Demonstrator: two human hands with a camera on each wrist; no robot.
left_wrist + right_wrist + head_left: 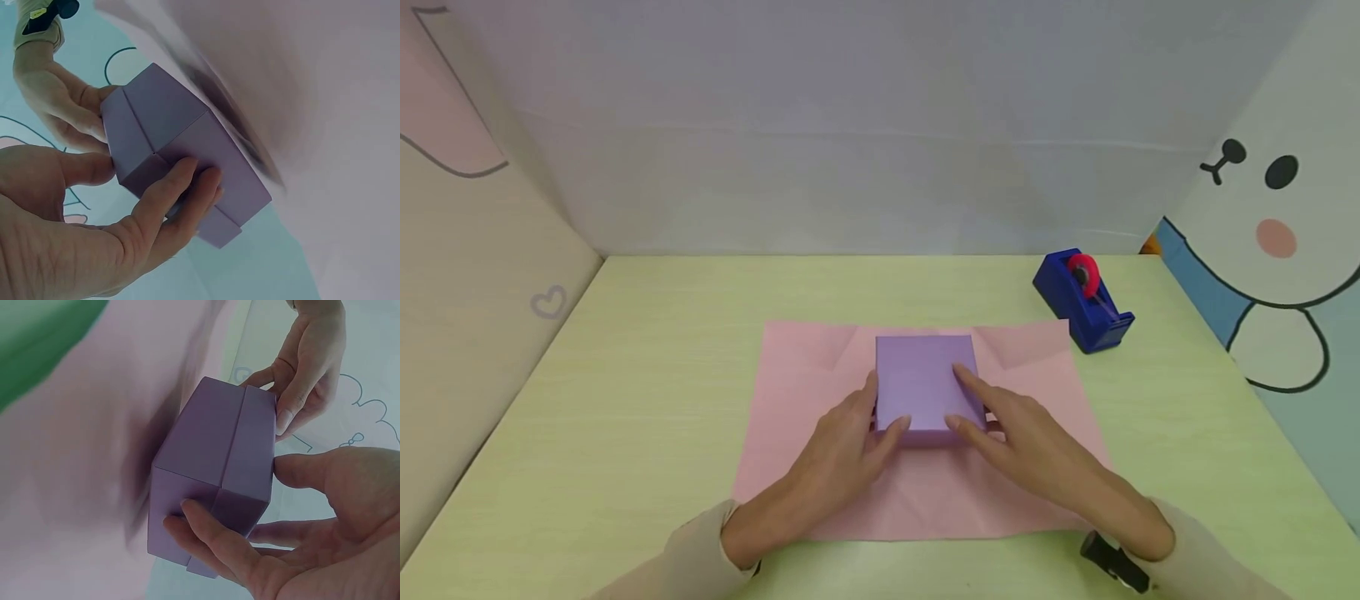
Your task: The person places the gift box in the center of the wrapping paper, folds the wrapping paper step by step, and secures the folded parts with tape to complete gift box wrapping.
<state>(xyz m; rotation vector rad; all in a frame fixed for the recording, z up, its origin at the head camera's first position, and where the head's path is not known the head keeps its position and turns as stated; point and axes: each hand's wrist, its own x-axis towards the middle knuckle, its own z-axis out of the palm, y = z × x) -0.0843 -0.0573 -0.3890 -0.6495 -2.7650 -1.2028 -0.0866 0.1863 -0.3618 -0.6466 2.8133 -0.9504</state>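
A purple lidded box [925, 387] sits over the middle of a creased pink paper sheet [805, 367]. My left hand [838, 442] holds it from the left, thumb at the near top edge and fingers along the side. From the right, my right hand [1030, 437] grips it, its thumb near the front corner and its index finger reaching over the lid's right edge. In the left wrist view, the seam between lid and base runs round the box [181, 119]. The right wrist view has fingertips [197, 512] pressed against the box's side wall.
A blue tape dispenser [1078, 308] with a red roll stands beyond the sheet's far right corner. The light green table [625, 400] meets a pale back wall [880, 192]. Printed side panels [1285, 275] with cartoon drawings flank it.
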